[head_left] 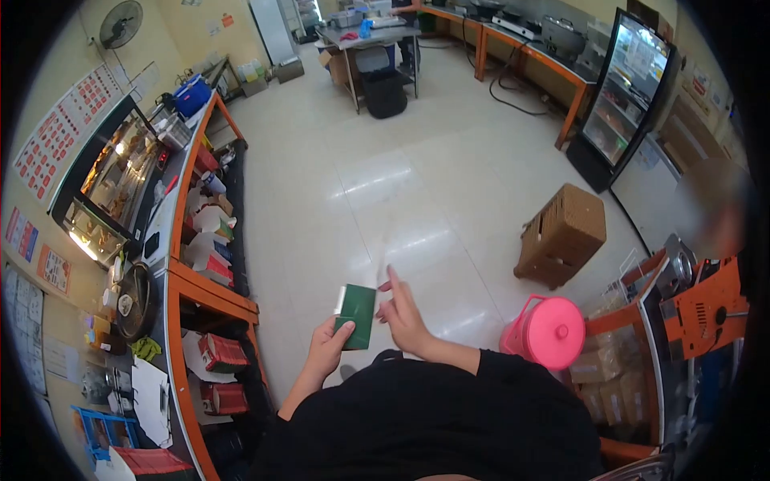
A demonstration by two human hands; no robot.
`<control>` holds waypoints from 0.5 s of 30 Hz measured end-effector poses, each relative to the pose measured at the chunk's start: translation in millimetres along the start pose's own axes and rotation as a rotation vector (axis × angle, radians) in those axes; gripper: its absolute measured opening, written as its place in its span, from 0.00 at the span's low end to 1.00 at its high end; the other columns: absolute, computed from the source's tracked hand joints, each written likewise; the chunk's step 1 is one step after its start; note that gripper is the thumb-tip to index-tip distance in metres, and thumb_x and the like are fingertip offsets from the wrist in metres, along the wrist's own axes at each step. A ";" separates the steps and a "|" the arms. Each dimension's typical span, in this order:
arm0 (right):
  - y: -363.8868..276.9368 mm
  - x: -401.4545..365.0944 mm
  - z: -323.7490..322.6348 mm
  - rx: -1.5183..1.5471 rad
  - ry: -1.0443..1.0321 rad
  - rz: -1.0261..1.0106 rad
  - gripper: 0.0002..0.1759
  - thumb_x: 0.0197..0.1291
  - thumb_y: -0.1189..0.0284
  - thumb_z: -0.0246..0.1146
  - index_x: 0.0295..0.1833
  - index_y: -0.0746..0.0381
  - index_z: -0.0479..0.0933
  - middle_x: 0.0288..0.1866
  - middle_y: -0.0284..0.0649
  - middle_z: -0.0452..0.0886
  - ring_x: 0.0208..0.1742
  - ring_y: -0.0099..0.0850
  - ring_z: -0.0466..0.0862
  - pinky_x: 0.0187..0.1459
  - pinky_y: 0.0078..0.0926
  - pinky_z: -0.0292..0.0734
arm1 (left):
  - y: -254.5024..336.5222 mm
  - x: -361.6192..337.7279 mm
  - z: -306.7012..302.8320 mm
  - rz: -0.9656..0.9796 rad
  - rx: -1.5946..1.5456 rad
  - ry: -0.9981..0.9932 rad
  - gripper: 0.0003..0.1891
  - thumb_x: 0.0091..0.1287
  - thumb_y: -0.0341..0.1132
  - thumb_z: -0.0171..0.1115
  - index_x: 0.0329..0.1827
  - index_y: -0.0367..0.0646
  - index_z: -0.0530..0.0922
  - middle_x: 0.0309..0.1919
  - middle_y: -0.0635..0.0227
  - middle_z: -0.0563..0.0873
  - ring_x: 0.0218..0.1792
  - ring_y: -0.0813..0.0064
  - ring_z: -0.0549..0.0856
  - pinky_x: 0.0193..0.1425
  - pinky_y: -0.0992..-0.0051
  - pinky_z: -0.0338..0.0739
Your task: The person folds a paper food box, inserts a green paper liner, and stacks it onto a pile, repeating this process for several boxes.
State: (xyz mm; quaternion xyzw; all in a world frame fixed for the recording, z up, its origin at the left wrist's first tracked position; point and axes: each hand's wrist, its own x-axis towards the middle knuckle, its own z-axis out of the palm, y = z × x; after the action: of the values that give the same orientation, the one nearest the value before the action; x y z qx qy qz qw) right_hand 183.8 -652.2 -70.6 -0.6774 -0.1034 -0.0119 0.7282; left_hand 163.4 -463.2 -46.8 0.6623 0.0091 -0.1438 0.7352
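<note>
My left hand (327,346) holds a small green packet (358,317), its thumb lying across the front. A whitish edge shows along the packet's left side. Just right of the packet is my right hand (405,321), its fingers raised and apart. Something thin and pale (382,274) shows at its fingertips, too faint to make out. Both hands are in front of my body, above the tiled floor.
On the left stands an orange-framed counter (210,280) with a lit food display (120,172). A brown stool (564,232) and a pink lidded bucket (553,333) are at right. Another person (407,44) stands at the far table; a blurred person (714,208) is at right.
</note>
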 end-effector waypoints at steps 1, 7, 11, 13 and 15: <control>8.0 -0.3 -6.0 -0.136 0.046 -0.056 0.27 0.72 0.71 0.51 0.75 0.62 0.63 0.64 0.53 0.70 0.60 0.42 0.71 0.66 0.35 0.65 | 1.3 -5.3 0.9 -0.069 0.124 0.028 0.15 0.75 0.41 0.56 0.51 0.35 0.79 0.36 0.69 0.85 0.39 0.81 0.83 0.45 0.77 0.79; 19.4 -42.5 -27.0 -0.240 0.045 0.062 0.16 0.63 0.72 0.65 0.57 0.60 0.81 0.45 0.39 0.78 0.45 0.30 0.79 0.48 0.26 0.74 | -4.6 -16.1 2.8 -0.315 0.329 -0.255 0.17 0.76 0.43 0.52 0.50 0.36 0.80 0.35 0.71 0.84 0.35 0.79 0.81 0.42 0.74 0.77; -17.8 -52.0 -30.3 -0.317 0.165 0.112 0.10 0.58 0.73 0.70 0.46 0.62 0.84 0.30 0.34 0.77 0.33 0.25 0.78 0.38 0.23 0.74 | -9.8 -8.9 -0.9 -0.246 0.529 -0.464 0.16 0.77 0.43 0.51 0.53 0.41 0.80 0.33 0.71 0.83 0.33 0.82 0.79 0.38 0.76 0.75; -16.0 -77.8 -11.7 -0.357 0.156 0.049 0.09 0.58 0.73 0.70 0.44 0.63 0.83 0.31 0.34 0.77 0.33 0.25 0.79 0.38 0.24 0.75 | -5.5 -24.0 -5.5 -0.314 0.465 -0.563 0.15 0.76 0.42 0.51 0.55 0.42 0.78 0.34 0.70 0.83 0.33 0.82 0.79 0.39 0.77 0.75; -22.2 -87.0 0.0 -0.506 0.047 -0.160 0.08 0.58 0.73 0.70 0.42 0.63 0.83 0.30 0.33 0.77 0.34 0.25 0.80 0.38 0.25 0.76 | 6.0 -16.9 -7.5 -0.321 0.392 -0.721 0.15 0.75 0.40 0.55 0.58 0.43 0.76 0.35 0.70 0.83 0.35 0.81 0.80 0.42 0.77 0.75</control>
State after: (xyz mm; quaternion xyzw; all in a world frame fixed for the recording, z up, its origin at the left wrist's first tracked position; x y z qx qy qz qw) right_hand 95.1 -664.7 -63.3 -0.8271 -0.1334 -0.1105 0.5346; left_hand 149.9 -452.1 -38.4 0.6868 -0.1726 -0.4773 0.5203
